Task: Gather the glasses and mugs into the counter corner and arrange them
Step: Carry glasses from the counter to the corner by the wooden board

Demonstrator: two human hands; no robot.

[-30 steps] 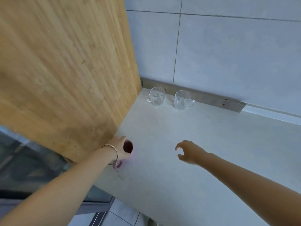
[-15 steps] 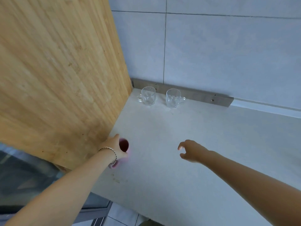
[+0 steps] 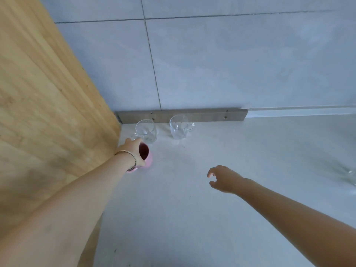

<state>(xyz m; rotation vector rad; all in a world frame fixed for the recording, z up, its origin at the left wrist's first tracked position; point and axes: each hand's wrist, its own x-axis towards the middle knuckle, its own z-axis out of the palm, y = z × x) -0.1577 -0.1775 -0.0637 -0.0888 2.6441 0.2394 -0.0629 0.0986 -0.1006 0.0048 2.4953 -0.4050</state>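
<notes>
While in left hand [image 3: 132, 151], pink mug [image 3: 148, 158], maroon-lined.

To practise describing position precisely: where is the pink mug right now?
In the head view, the pink mug is left of centre, held by the left hand beside the wooden panel, just in front of the leftmost clear glass mug.

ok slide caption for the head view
Left hand grips a pink mug near the corner glass mug, second glass mug alongside; right hand hovers open over the counter.

No readable text, labels or numbers.
</notes>
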